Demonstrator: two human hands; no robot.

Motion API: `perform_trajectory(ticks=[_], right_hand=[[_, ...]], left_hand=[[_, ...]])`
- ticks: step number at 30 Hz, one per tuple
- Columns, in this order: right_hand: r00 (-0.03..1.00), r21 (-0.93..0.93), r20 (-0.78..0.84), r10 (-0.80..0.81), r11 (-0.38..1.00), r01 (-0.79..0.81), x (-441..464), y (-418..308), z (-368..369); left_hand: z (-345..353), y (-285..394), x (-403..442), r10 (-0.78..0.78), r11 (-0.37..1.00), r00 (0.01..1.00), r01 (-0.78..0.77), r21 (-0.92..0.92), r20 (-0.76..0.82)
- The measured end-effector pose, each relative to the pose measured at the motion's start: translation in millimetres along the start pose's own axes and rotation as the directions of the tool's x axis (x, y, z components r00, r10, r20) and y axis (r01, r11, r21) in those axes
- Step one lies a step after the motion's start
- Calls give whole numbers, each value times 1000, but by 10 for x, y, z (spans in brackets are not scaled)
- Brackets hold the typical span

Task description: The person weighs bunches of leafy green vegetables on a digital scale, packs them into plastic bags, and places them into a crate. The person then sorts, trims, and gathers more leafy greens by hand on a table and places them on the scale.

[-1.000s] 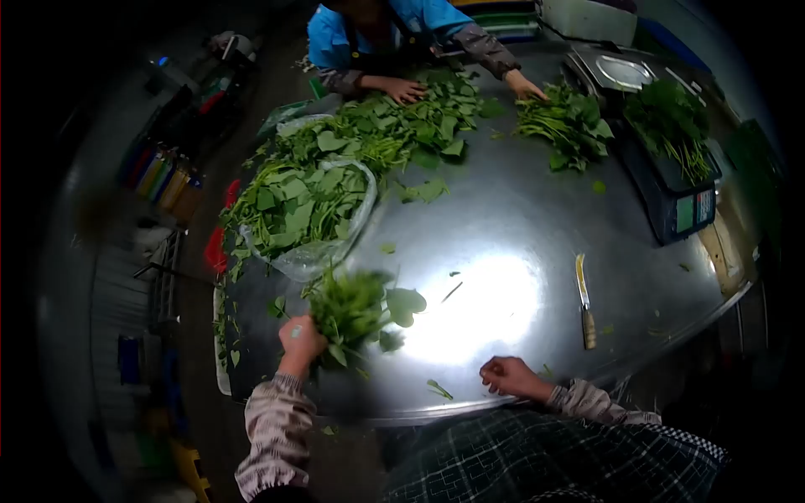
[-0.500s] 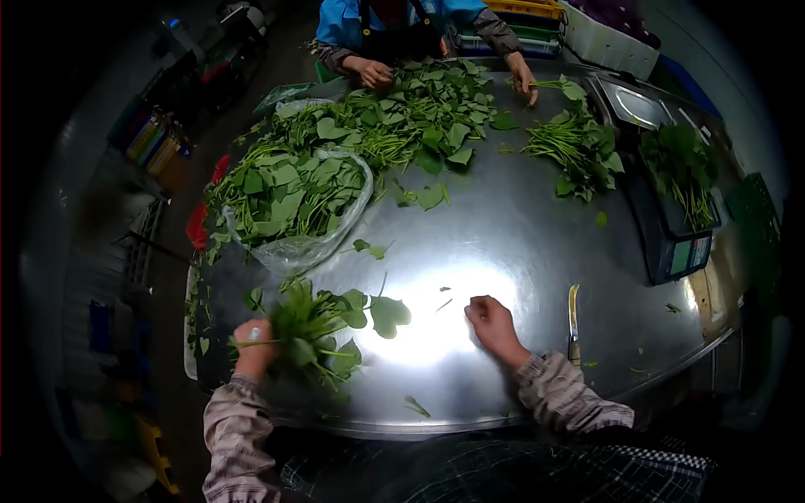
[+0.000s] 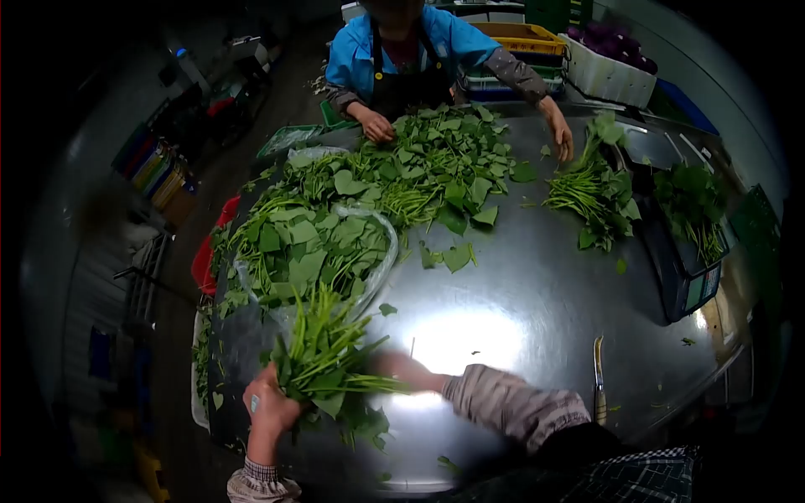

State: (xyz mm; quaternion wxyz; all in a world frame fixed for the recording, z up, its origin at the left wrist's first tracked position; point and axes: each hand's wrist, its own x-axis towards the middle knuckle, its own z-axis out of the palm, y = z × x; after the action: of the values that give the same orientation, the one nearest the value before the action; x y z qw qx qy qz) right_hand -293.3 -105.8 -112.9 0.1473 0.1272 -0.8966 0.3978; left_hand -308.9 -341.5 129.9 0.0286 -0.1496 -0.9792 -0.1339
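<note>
My left hand (image 3: 272, 408) is closed round a bunch of leafy green stems (image 3: 327, 352), which it holds over the near left part of the metal table. At the right side of that bunch is my right hand (image 3: 401, 370), smeared by motion; its fingers cannot be made out. Just beyond the bunch, a clear plastic bag (image 3: 381, 281) lies open around a heap of green leaves (image 3: 306, 251). A knife (image 3: 599, 381) with a pale handle rests on the table to the right of my right forearm.
Across the metal table (image 3: 528, 277), a co-worker in blue (image 3: 474, 42) has one hand on a leaf pile (image 3: 444, 159) and the other near a bunch of greens (image 3: 591, 197). A scale (image 3: 692, 277) carries greens at right. Behind stand stacked crates (image 3: 520, 42) and a white box (image 3: 608, 75).
My right hand has moved left to the bunch in my left hand, whose stems now point up and right. The co-worker's far hand has let go of a sprig beside the greens.
</note>
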Motion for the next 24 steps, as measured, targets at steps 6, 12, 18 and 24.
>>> perform_trajectory(ticks=[6,12,18,24], right_hand=[[893,-43,-341,295,944,-328,711,489,-1251],[991,3,-43,-123,992,123,43,360,-441],[972,271,227,57,955,-119,-1238,-657,-660],[900,198,226,373,887,-417,-2114,-855,-1188]], left_hand=[[68,-131,-134,81,996,994,-82,-19,-76],[140,145,92,235,971,971,-236,-47,-40],[966,351,255,316,947,931,-296,-128,184],[932,153,229,344,927,912,-291,-237,225]])
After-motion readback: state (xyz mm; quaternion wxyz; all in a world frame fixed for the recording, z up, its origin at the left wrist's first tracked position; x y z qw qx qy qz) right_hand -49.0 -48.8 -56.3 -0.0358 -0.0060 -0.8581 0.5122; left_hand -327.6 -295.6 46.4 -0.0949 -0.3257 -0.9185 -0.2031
